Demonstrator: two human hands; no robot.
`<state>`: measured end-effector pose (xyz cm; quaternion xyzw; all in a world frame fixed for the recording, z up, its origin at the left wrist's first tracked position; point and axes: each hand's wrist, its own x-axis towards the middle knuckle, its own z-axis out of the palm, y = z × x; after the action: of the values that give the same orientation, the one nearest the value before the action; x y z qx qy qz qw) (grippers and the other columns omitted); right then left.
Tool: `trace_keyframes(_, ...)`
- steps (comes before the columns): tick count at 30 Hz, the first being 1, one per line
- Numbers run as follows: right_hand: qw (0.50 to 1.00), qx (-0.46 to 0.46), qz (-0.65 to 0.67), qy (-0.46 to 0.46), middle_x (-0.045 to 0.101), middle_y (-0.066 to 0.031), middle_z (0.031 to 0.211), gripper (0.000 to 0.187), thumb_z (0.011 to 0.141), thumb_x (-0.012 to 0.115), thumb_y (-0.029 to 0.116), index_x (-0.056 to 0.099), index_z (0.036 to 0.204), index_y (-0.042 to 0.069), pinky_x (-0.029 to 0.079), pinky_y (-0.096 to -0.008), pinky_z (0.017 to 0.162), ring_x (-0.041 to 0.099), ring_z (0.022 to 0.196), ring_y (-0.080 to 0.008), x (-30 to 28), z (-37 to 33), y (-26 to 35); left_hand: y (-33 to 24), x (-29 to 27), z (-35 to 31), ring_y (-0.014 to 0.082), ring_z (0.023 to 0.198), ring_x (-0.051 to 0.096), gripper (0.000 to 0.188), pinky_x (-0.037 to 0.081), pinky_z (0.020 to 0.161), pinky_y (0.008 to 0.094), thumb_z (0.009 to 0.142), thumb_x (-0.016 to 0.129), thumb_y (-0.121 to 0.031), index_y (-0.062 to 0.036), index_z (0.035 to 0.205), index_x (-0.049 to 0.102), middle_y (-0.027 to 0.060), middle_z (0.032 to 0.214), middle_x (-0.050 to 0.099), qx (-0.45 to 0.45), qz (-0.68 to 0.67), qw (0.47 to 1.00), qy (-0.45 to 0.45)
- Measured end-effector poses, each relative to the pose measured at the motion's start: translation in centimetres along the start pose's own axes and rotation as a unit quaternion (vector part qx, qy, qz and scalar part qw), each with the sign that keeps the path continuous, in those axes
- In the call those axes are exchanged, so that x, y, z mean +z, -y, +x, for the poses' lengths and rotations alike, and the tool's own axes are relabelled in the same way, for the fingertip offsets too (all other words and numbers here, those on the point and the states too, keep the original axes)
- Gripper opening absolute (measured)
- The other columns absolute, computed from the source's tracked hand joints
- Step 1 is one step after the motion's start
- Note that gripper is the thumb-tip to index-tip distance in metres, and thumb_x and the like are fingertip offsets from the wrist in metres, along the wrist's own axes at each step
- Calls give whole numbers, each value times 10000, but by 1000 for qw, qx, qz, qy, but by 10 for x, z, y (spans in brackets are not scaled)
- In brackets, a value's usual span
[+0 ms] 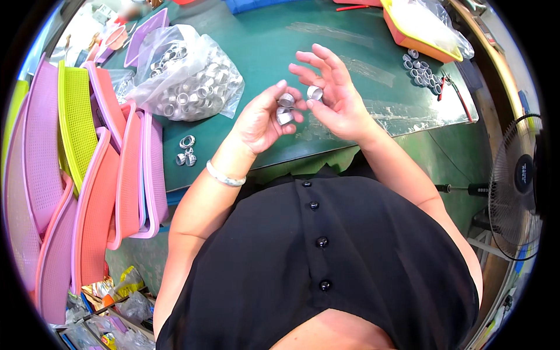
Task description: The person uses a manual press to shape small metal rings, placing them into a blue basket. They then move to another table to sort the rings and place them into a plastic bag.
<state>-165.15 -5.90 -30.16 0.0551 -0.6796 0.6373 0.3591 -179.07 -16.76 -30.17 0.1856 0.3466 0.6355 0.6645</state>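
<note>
Fingers (298,117) of the left hand (258,121) curl half closed around two silvery rings (285,119), one above the other beside the palm; just across, the right hand (343,106) has its upper fingers spread wide, a third ring (315,93) right at its thumb tip, near the left fingertips, though whether it's pinched there, I cannot tell! Clear bag (153,96) bulging with more rings to the left, all over a green table (262,35)

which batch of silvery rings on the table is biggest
The ring heap in the clear plastic bag; the cluster below it and far-right cluster are much smaller.
</note>
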Motion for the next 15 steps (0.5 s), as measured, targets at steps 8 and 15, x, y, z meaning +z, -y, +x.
trace_keyframes(8,997,20,-77,25,322,-169,1367,791,747,523,-123,174,1415,114,443,-330,888,438,1230,-284,3,3,3,3,1,7,128,681,574,295,453,528,244,920,502,-301,-35,1023,577,35,855,604,-34,-11,999,25)
trace_keyframes(15,998,24,-63,-12,498,-137,1159,755,761,560,-101,219,1399,113,439,-335,894,531,1034,-210,-9,0,-5,4,-7,13,165,733,557,350,458,559,256,937,429,-301,-14,1095,549,59,913,593,-46,-105,989,89)
